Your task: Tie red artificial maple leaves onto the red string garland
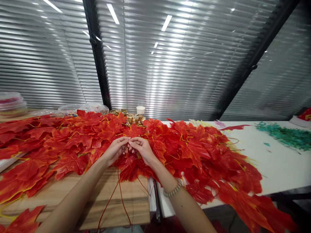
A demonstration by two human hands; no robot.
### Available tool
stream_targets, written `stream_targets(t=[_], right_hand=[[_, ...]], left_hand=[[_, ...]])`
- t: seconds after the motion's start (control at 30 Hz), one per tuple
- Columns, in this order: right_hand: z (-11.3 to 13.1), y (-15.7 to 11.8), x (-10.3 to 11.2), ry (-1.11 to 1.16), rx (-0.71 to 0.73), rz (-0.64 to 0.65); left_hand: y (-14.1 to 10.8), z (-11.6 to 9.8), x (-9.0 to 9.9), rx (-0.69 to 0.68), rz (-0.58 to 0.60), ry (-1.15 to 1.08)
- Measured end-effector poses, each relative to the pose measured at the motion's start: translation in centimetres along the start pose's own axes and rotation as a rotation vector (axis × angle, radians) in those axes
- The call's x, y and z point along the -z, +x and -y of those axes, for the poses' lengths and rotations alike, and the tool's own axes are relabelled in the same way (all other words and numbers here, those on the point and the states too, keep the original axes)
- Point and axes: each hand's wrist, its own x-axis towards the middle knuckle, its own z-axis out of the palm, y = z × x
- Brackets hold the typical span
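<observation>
My left hand [118,149] and my right hand [142,149] meet at the fingertips over a heap of red artificial maple leaves [194,149]. Both hands are closed in a pinch, and what lies between the fingers is too small and hidden to make out. Directly under the fingers is a red maple leaf [131,168] with orange edges. A thin red cord [121,197] runs down from below my hands, crosses itself and drops past the table's front edge. Its upper end is lost among the leaves and fingers.
The leaves spread over a wooden tabletop [136,204] and a white table [279,174], with a gap between them. Behind stand a paper cup [140,110], gold packets [136,119] and plastic tubs [12,105]. Green foliage [286,134] lies right. Blinds [155,64] cover the glass.
</observation>
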Motion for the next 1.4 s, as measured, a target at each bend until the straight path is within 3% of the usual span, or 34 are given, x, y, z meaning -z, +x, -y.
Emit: stream_targets(t=[0.43,0.97,1.4], right_hand=[[-0.17,0.15,0.19,-0.003,0.015,-0.022],[-0.35,0.27,0.35,-0.035,0.010,-0.036],[-0.22,0.29,0.24,-0.026,0.029,-0.053]], left_hand=[[-0.14,-0.26,-0.19,-0.002,0.000,-0.023],[0.23,-0.47,0.16,-0.068,-0.158,-0.116],[0.27,-0.44,0.15,-0.061,-0.143,-0.142]])
